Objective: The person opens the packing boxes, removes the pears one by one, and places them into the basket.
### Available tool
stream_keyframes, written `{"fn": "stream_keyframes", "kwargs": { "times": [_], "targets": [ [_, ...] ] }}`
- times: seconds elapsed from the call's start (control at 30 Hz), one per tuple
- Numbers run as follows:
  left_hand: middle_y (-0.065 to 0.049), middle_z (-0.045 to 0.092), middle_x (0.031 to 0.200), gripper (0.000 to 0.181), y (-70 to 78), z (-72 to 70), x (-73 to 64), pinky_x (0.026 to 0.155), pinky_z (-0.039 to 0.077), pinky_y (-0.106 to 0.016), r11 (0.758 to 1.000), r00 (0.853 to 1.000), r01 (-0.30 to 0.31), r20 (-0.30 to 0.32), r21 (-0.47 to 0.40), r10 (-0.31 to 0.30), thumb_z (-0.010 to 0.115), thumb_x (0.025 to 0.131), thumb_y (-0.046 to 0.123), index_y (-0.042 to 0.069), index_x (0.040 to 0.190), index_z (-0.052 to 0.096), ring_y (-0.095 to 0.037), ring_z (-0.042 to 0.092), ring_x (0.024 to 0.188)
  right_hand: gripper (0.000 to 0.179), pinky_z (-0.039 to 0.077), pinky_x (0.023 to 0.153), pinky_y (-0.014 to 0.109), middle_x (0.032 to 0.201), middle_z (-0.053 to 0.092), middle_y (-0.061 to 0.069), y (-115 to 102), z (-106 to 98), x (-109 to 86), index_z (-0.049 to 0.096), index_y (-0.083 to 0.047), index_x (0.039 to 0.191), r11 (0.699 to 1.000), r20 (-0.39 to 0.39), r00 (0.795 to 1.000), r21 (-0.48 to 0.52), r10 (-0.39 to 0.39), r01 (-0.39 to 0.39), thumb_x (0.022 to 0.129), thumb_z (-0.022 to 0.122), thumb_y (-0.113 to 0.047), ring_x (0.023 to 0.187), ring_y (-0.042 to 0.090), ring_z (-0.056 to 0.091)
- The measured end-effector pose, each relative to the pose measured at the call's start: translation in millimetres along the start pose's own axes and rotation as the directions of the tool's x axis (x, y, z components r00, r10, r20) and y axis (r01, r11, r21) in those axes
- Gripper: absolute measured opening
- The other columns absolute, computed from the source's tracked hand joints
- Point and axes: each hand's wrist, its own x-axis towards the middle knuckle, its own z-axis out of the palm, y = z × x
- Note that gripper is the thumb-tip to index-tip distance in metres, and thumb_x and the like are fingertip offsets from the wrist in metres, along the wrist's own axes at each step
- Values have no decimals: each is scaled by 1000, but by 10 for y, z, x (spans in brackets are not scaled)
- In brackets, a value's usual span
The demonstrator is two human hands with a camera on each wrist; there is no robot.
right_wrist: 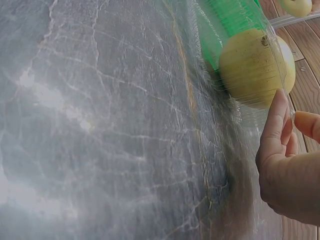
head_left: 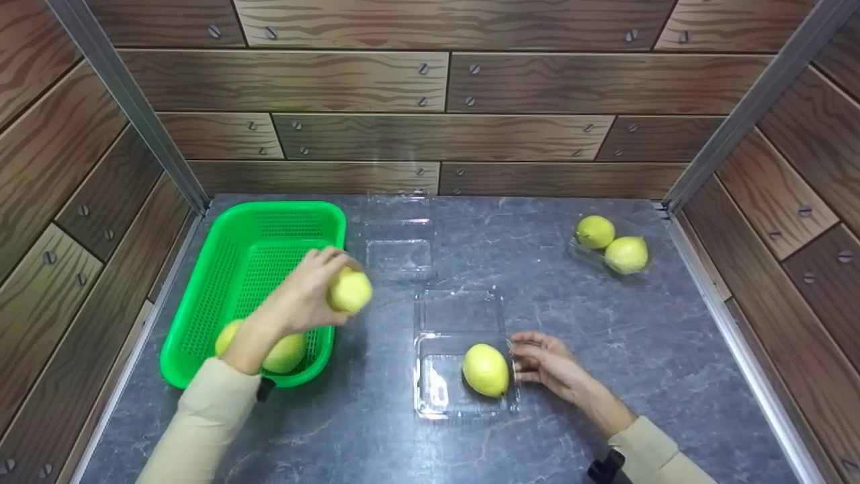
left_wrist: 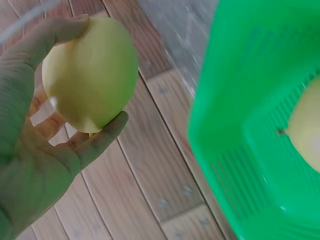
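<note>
My left hand (head_left: 312, 289) holds a yellow pear (head_left: 350, 291) above the right side of the green basket (head_left: 338, 228). In the left wrist view the thumb lies over the top of this pear (left_wrist: 92, 75) and the fingers curl under it. More pears (head_left: 285, 353) lie in the near end of the basket, partly behind my left forearm. A clear plastic clamshell box (head_left: 430, 411) stands open at the centre, with one pear (head_left: 486, 370) in its right half. At its right rim, my right hand (head_left: 547, 363) pinches the plastic edge between thumb and fingers.
Behind the open box stands another clear plastic box (head_left: 401, 255), its lid raised. At the back right, two pears (head_left: 626, 255) sit in a further clear container. Wood-patterned walls (head_left: 356, 138) with metal corner rails enclose the grey marbled table (head_left: 376, 430).
</note>
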Motion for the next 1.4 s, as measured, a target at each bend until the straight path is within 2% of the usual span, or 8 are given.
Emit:
{"fn": "stream_keyframes", "kwargs": {
  "times": [0.27, 0.5, 0.67, 0.9, 1.4],
  "targets": [
    [-18, 62, 132, 68, -401, -59, -66, 96, 55, -60, 994, 993, 106, -47, -9, -107, 95, 68, 14, 8, 128, 63, -41, 56, 116, 27, 67, 77, 29, 98, 64, -1, 3, 7, 5, 59, -4, 123, 1000, -4, 1000, 7, -1, 1, 98, 69, -8, 79, 13, 68],
    [-20, 61, 131, 69, -680, -30, -126, 97, 54, -65, 981, 981, 192, -36, -24, -192, 94, 71, 13, 7, 131, 61, -44, 55, 118, 27, 67, 77, 29, 97, 65, -2, -3, 2, 4, 60, -5, 122, 1000, -4, 1000, 15, 1, -1, 98, 70, -8, 80, 13, 68],
    [-24, 61, 130, 67, -827, 56, -170, 97, 52, -67, 976, 976, 217, -20, -16, -217, 94, 70, 13, 5, 129, 62, -48, 56, 117, 29, 67, 78, 29, 99, 66, -1, -2, 5, -3, 60, -4, 124, 1000, -4, 1000, 13, 2, -2, 97, 71, -8, 82, 14, 69],
    [-25, 61, 127, 67, -939, 204, -192, 96, 53, -67, 974, 974, 227, 18, -13, -226, 93, 69, 12, 4, 128, 62, -49, 57, 116, 27, 66, 77, 29, 100, 67, 0, 8, 9, -8, 61, -4, 123, 1000, 3, 1000, 19, 4, -4, 98, 70, -8, 82, 14, 69],
    [-25, 60, 129, 66, -1009, 396, -251, 97, 54, -65, 963, 959, 268, 98, -10, -265, 93, 72, 12, 4, 130, 61, -49, 58, 118, 31, 66, 76, 28, 100, 63, 0, 4, 14, -8, 59, -2, 127, 1000, -14, 1000, -9, -4, 3, 99, 70, -10, 81, 14, 68]
  ]
}}
